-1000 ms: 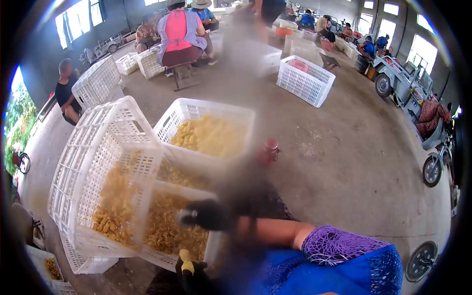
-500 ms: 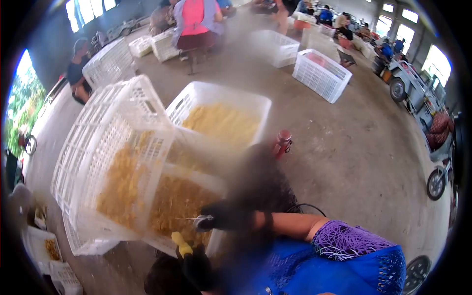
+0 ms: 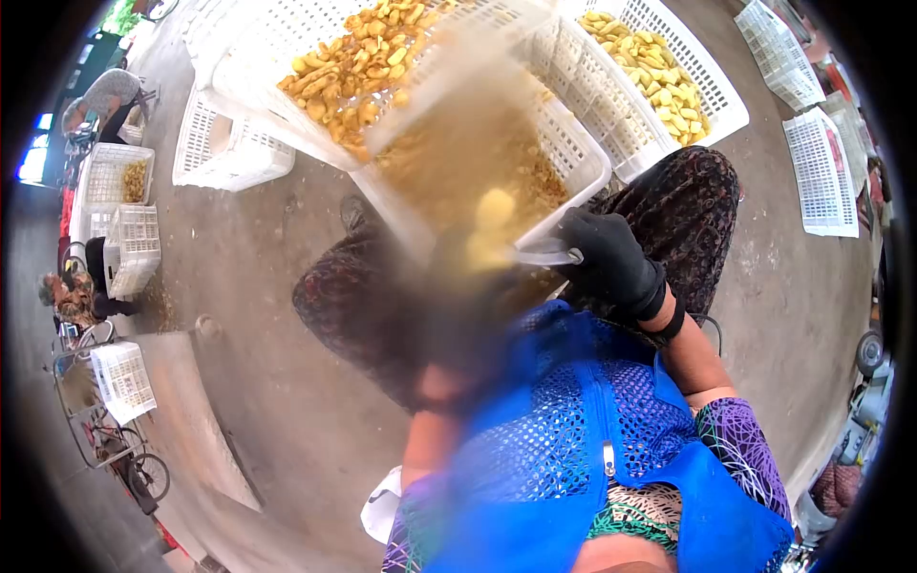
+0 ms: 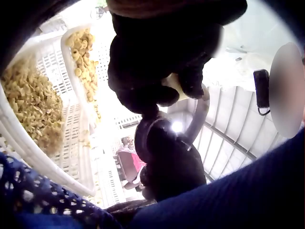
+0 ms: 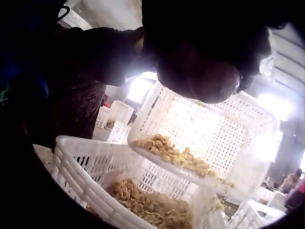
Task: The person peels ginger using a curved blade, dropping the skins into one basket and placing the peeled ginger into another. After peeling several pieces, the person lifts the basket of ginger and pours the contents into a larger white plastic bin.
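My left hand (image 3: 449,296), in a dark glove and blurred in the head view, pinches a yellow piece of peeled ginger (image 3: 494,215); in the left wrist view its fingers (image 4: 167,95) curl over the pale ginger (image 4: 176,86). Beside it, my black-gloved right hand (image 3: 611,258) grips a small tool with a thin pale blade (image 3: 549,256). The blade points at the ginger's lower end. Below both hands, between the knees, stands a white crate (image 3: 597,181) of brownish peelings. In the right wrist view my right hand (image 5: 205,52) is a dark shape over the crates.
A tilted white crate (image 5: 143,129) with knobby unpeeled ginger (image 3: 373,57) leans over the peelings crate. To its right, another crate (image 3: 731,105) holds yellow peeled ginger. More white crates (image 3: 821,172) stand about the concrete floor. A seated person (image 3: 81,296) is at far left.
The head view has swung downward and to the left, so the crates now sit higher and the lap shows. The two hands are side by side, still gripping the ginger and the tool.
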A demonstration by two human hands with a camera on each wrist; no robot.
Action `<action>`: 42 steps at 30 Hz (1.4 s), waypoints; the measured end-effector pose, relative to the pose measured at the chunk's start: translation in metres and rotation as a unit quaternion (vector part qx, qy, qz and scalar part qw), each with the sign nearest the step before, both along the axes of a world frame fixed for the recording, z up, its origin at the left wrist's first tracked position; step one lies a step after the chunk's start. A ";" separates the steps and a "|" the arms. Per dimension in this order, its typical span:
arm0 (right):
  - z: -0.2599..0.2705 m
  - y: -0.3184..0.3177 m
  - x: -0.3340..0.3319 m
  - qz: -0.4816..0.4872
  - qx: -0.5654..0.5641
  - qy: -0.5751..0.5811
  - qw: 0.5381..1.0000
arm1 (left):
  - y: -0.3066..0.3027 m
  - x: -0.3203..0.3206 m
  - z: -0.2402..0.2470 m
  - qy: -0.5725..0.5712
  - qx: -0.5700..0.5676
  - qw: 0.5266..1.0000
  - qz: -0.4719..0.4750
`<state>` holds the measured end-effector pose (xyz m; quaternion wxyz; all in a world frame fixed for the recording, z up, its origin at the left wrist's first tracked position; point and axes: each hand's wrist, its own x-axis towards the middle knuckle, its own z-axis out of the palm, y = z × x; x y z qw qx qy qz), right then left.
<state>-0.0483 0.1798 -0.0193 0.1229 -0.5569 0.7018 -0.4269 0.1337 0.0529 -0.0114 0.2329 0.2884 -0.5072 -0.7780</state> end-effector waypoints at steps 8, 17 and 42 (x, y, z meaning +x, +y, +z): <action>0.009 0.001 0.001 0.016 0.069 0.084 0.994 | 0.007 -0.016 0.021 0.019 0.032 0.999 -0.023; -0.008 -0.004 -0.003 0.000 0.043 0.070 0.997 | 0.003 -0.017 0.007 -0.002 -0.102 0.993 -0.058; -0.029 -0.030 -0.006 -0.134 0.015 0.249 0.959 | 0.004 -0.005 0.022 -0.061 -0.290 0.953 -0.070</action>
